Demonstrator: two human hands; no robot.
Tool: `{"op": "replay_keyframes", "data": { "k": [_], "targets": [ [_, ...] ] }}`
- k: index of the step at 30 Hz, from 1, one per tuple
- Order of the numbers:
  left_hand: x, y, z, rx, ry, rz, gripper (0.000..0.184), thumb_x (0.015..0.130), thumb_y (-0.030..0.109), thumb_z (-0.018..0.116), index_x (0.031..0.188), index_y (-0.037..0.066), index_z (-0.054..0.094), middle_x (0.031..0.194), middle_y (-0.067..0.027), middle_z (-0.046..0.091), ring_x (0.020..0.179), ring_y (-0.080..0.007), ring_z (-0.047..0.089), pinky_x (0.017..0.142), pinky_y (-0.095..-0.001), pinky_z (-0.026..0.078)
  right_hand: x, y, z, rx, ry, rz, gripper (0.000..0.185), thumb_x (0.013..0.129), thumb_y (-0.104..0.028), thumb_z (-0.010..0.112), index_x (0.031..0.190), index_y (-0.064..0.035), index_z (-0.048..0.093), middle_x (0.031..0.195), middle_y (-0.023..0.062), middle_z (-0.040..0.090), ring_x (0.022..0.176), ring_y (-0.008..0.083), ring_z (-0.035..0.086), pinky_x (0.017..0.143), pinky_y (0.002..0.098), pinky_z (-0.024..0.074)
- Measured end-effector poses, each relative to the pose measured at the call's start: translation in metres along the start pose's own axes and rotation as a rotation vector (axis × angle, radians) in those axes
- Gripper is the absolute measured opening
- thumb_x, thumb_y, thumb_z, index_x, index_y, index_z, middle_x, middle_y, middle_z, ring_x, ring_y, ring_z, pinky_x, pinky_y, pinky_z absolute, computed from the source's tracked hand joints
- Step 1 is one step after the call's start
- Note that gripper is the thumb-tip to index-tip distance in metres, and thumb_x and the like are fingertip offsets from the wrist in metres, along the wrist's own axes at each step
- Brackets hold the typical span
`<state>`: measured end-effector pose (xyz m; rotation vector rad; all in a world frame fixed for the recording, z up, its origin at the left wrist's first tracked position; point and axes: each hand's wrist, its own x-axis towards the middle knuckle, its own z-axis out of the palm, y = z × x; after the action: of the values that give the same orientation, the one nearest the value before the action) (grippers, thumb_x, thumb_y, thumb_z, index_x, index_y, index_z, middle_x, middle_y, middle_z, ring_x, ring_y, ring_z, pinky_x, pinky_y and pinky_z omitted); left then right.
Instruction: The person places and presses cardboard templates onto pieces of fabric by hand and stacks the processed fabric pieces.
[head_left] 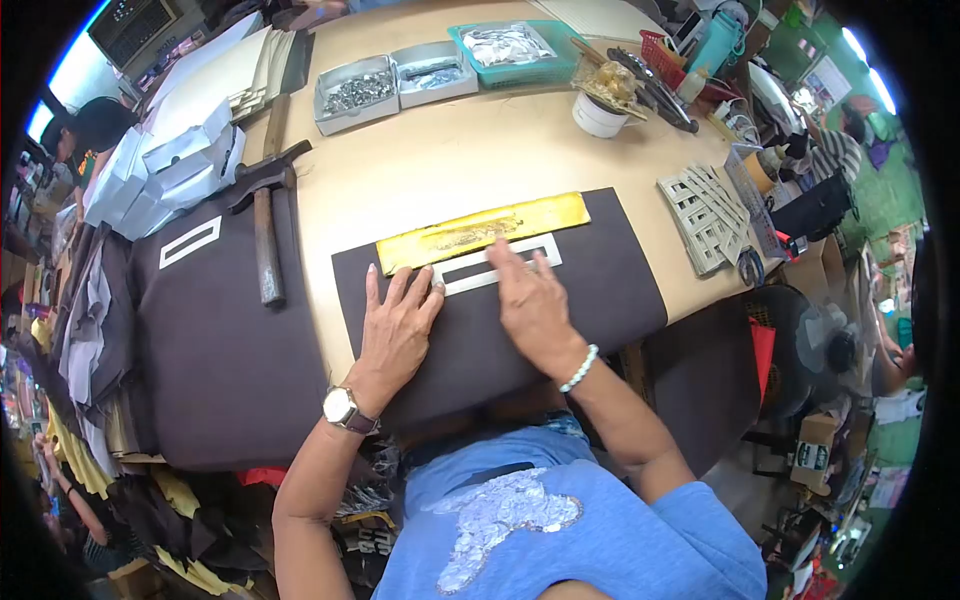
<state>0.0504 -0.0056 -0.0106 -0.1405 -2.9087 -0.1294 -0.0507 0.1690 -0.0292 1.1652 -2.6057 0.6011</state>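
Observation:
A white rectangular frame (470,283) with a long slot lies on a dark panel (480,345) of sheet material in front of me. Just beyond it rests a yellow strip (555,213) with a brown smear along its middle. My left hand (398,325) is spread flat on the panel; its fingertips reach the strip's lower edge and the frame's left end. Over the frame's right half, my right hand (535,305) has its fingers extended, slightly blurred, and seems to hold nothing. Part of the frame is hidden under these fingers.
Hammers (266,240) lie left, beside another white frame (190,243) on dark material. Boxes of small metal parts (358,92) and a teal basket (510,52) stand at the back. A white tub (598,117) sits back right, with stacked pale frames (703,215) nearer.

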Motion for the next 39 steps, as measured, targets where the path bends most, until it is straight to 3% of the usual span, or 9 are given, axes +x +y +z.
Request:
{"op": "replay_keyframes", "data": {
  "k": [6, 10, 13, 17, 25, 32, 35, 38, 39],
  "targets": [
    [0.001, 0.0, -0.001, -0.002, -0.015, 0.019, 0.045, 0.077, -0.004, 0.049, 0.12, 0.008, 0.055, 0.129, -0.0098, 0.051, 0.124, -0.0288, 0.042, 0.109, -0.0584, 0.021, -0.007, 0.049, -0.022, -0.091, 0.098, 0.107, 0.045, 0.088, -0.002, 0.042, 0.131, 0.0085, 0.039, 0.108, 0.0182, 0.063, 0.106, 0.029, 0.059, 0.1, 0.054, 0.0362],
    [-0.001, -0.004, 0.0, -0.011, -0.009, 0.058, 0.045, 0.077, -0.004, 0.049, 0.12, 0.007, 0.055, 0.129, -0.0105, 0.051, 0.125, -0.0298, 0.041, 0.109, -0.0579, 0.022, -0.004, 0.055, -0.031, -0.303, 0.017, 0.196, 0.046, 0.087, -0.005, 0.043, 0.131, 0.008, 0.041, 0.102, 0.0163, 0.064, 0.103, 0.0277, 0.058, 0.101, 0.0585, 0.0315],
    [0.002, -0.005, -0.001, -0.002, -0.042, 0.073, 0.045, 0.077, -0.004, 0.049, 0.121, 0.007, 0.055, 0.13, -0.0106, 0.051, 0.127, -0.0302, 0.04, 0.109, -0.0579, 0.021, 0.004, 0.025, -0.036, -0.303, 0.124, 0.175, 0.046, 0.086, -0.007, 0.045, 0.13, 0.0082, 0.042, 0.107, 0.0172, 0.062, 0.104, 0.0281, 0.058, 0.1, 0.0555, 0.0336],
    [-0.001, -0.01, 0.002, 0.021, -0.027, 0.113, 0.044, 0.077, 0.003, 0.054, 0.121, 0.004, 0.055, 0.131, -0.0121, 0.049, 0.129, -0.0308, 0.038, 0.108, -0.0586, 0.023, -0.004, -0.063, 0.009, 0.076, -0.021, -0.064, 0.049, 0.084, -0.007, 0.046, 0.13, 0.0113, 0.04, 0.116, 0.0203, 0.058, 0.107, 0.0269, 0.058, 0.099, 0.0507, 0.0367],
    [0.002, 0.0, -0.008, 0.181, -0.091, 0.145, 0.042, 0.08, 0.007, 0.052, 0.122, 0.0, 0.055, 0.128, -0.0161, 0.051, 0.132, -0.0315, 0.035, 0.109, -0.0594, 0.02, -0.018, 0.004, -0.021, 0.057, -0.037, 0.061, 0.051, 0.085, -0.001, 0.044, 0.134, 0.0111, 0.034, 0.117, 0.0146, 0.062, 0.11, 0.0254, 0.059, 0.101, 0.052, 0.036],
    [-0.011, 0.012, -0.011, 0.42, -0.125, 0.134, 0.04, 0.08, 0.008, 0.053, 0.118, -0.004, 0.058, 0.123, -0.0201, 0.054, 0.137, -0.0326, 0.029, 0.111, -0.0573, 0.019, -0.028, 0.056, -0.04, -0.115, 0.016, 0.168, 0.046, 0.087, -0.001, 0.043, 0.132, 0.0085, 0.039, 0.114, 0.0127, 0.064, 0.105, 0.0269, 0.062, 0.101, 0.0531, 0.035],
    [-0.014, 0.012, -0.016, 0.33, -0.161, 0.006, 0.041, 0.079, 0.003, 0.052, 0.119, -0.001, 0.056, 0.129, -0.0187, 0.05, 0.136, -0.0342, 0.03, 0.11, -0.0581, 0.018, -0.02, 0.055, -0.044, -0.221, -0.06, 0.18, 0.044, 0.086, -0.002, 0.046, 0.13, 0.0018, 0.046, 0.112, 0.0105, 0.066, 0.102, 0.026, 0.063, 0.101, 0.0527, 0.0351],
    [-0.024, 0.016, -0.028, 0.165, -0.151, -0.235, 0.043, 0.084, 0.01, 0.054, 0.126, 0.001, 0.052, 0.133, -0.0196, 0.047, 0.134, -0.0366, 0.031, 0.109, -0.0589, 0.02, 0.013, 0.045, -0.068, -0.112, -0.253, 0.295, 0.038, 0.086, -0.007, 0.053, 0.123, -0.0012, 0.052, 0.108, 0.0111, 0.066, 0.105, 0.0272, 0.06, 0.1, 0.0531, 0.0359],
    [-0.028, 0.021, -0.029, 0.105, -0.098, -0.311, 0.045, 0.085, 0.014, 0.055, 0.128, 0.002, 0.05, 0.134, -0.0196, 0.045, 0.133, -0.0373, 0.031, 0.108, -0.0591, 0.02, 0.02, 0.046, -0.064, -0.103, -0.188, 0.179, 0.036, 0.086, -0.009, 0.054, 0.121, -0.0026, 0.054, 0.11, 0.0117, 0.065, 0.108, 0.028, 0.058, 0.1, 0.0529, 0.0358]
  ]
}}
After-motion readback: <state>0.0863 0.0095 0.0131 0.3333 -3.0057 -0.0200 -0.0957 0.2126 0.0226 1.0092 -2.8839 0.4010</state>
